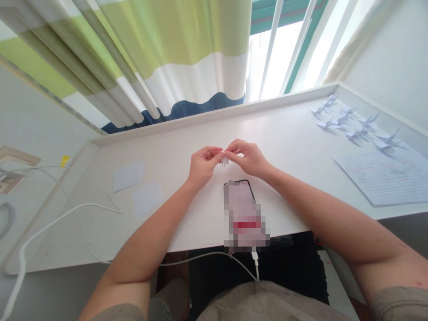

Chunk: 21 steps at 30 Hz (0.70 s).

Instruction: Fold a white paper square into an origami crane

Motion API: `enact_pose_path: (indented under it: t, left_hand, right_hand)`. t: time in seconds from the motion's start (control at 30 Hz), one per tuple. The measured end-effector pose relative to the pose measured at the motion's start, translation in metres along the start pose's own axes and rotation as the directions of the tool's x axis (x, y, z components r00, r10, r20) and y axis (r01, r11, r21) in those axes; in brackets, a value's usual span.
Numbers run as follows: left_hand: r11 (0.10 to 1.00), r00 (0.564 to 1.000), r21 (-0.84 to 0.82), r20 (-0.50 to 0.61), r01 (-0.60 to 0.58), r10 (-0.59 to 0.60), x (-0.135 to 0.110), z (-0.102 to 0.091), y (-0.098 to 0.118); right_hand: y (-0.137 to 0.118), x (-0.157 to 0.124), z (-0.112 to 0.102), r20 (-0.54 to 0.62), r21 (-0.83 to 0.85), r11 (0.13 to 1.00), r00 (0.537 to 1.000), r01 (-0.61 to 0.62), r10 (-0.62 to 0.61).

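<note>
Between the fingertips of both hands is a small folded white paper (225,161), its pointed lower ends showing below the thumbs. My left hand (203,165) pinches it from the left, fingers curled and closed. From the other side, my right hand (248,156) grips the same paper between thumb and fingers. Most of the fold is hidden behind the fingers, so its full shape cannot be made out. Just below the hands lies a phone (244,209), its screen blurred out.
Several folded paper cranes (357,127) stand at the back right, behind a stack of lined sheets (388,180). Square white papers (129,176) lie at left. A white cable (67,218) crosses the left side; another plug (255,257) enters the phone. A raised rim (200,117) borders the white desk.
</note>
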State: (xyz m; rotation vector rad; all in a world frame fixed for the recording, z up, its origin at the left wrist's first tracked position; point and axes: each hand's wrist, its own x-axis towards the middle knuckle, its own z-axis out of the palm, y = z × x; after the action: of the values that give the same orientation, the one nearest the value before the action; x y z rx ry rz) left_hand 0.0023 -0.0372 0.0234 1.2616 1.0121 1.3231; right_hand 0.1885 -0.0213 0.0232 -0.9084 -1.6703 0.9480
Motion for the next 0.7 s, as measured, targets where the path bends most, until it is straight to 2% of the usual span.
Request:
enact_pose_path:
  t: [0.23, 0.47, 0.7]
  left_hand:
    - [1.0, 1.0, -0.006, -0.017, 0.025, -0.026, 0.0015, 0.0004, -0.0012]
    - [0.997, 0.996, 0.076, -0.087, 0.01, -0.003, 0.006, -0.0034, -0.0031]
    - [0.998, 0.998, 0.065, -0.061, 0.011, -0.007, 0.0021, -0.0015, -0.0015]
  right_hand:
    - [0.0025, 0.0007, 0.0012, -0.033, 0.04, 0.997, 0.997, -0.063, 0.065]
    - [0.0081, 0.0, 0.0015, 0.025, 0.177, 0.978, 0.994, -0.111, 0.108]
    - [0.0077, -0.001, 0.0033, 0.029, 0.179, 0.976, 0.992, -0.127, 0.124]
